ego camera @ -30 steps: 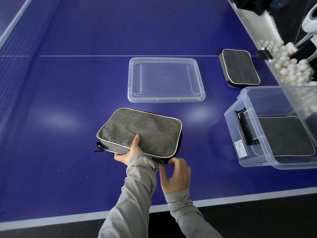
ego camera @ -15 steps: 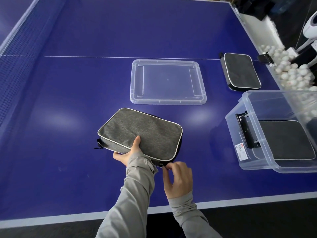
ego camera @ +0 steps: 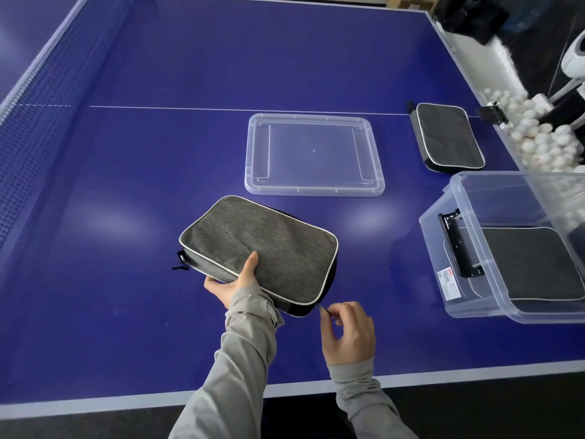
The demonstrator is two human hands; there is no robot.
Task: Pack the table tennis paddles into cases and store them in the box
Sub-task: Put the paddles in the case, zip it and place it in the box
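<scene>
A grey paddle case (ego camera: 262,248) with white piping lies on the blue table in front of me. My left hand (ego camera: 234,282) grips its near edge, thumb on top. My right hand (ego camera: 346,332) pinches the zipper pull (ego camera: 323,307) at the case's near right corner. A second grey case (ego camera: 448,136) lies flat at the far right. A third case (ego camera: 535,264) lies inside the clear plastic box (ego camera: 443,248) at the right edge. No bare paddle is visible.
The box's clear lid (ego camera: 313,155) lies upside down behind the case I hold. A tray of several white balls (ego camera: 538,134) sits off the table's right side. The net (ego camera: 41,122) runs along the left. The table's white front edge (ego camera: 126,399) is close to me.
My right hand has slid right along the case's near edge to its right corner with the zipper pull. My left hand stays on the case. The view has tilted slightly.
</scene>
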